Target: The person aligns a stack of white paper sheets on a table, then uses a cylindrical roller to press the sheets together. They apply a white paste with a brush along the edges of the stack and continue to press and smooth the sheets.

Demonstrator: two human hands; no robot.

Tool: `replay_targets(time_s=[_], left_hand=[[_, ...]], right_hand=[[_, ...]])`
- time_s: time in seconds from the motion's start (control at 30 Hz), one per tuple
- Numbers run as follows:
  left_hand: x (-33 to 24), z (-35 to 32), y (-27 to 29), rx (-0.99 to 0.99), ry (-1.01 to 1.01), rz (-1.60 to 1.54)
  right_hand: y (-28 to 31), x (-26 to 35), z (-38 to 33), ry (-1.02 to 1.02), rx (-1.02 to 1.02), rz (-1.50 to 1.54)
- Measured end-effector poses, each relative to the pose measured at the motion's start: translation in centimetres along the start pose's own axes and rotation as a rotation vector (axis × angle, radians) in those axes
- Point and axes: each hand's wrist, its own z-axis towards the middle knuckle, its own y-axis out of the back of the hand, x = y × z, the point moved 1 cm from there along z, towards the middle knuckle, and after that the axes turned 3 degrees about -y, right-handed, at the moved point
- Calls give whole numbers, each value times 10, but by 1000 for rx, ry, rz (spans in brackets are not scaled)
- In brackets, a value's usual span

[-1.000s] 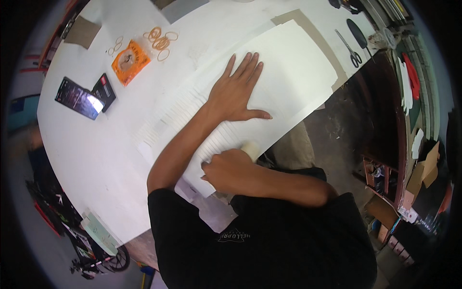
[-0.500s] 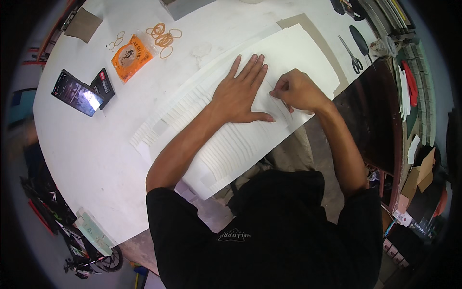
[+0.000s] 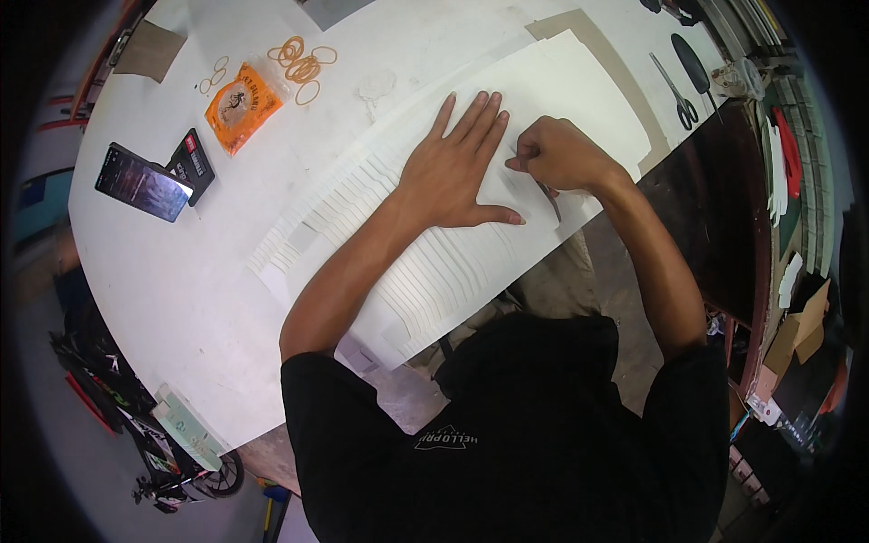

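Note:
A large white sheet (image 3: 579, 86) lies slantwise over the table's near edge. Its left part is lined with many narrow parallel strips (image 3: 421, 281), while the upper right part is plain. My left hand (image 3: 453, 172) rests flat on the sheet with fingers stretched and thumb out to the right. Just right of it, my right hand (image 3: 561, 156) is closed, thumb against curled fingers. Below those fingers a thin dark sliver (image 3: 554, 208) shows against the sheet; whether it is a tool or a strip's shadowed edge I cannot tell. The hand itself hides what it pinches.
A brown board (image 3: 644, 95) sticks out beneath the sheet. Scissors (image 3: 677, 95) and a black-handled tool (image 3: 690, 63) lie at the right. Leftward are an orange packet (image 3: 243, 109), rubber bands (image 3: 308, 65) and a propped phone (image 3: 143, 181). Another person's blurred arm (image 3: 41, 271) shows far left.
The closed right hand has shifted slightly upward relative to the sheet, and the dark sliver below it shows more plainly. My left hand stays flat in place. The whole view has shifted a little.

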Motion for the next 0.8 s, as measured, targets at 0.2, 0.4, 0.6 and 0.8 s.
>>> replay_targets(time_s=[0.2, 0.4, 0.6, 0.8], left_hand=[[2, 0, -3, -21, -9, 6], [6, 0, -9, -57, -9, 9], [5, -10, -10, -168, -35, 48], [4, -7, -16, -182, -30, -15]], right_hand=[[0, -4, 3, 29, -15, -8], [-8, -10, 0, 75, -210, -208], [-80, 69, -117, 227, -79, -147], [-199, 87, -110, 586, 160, -440]])
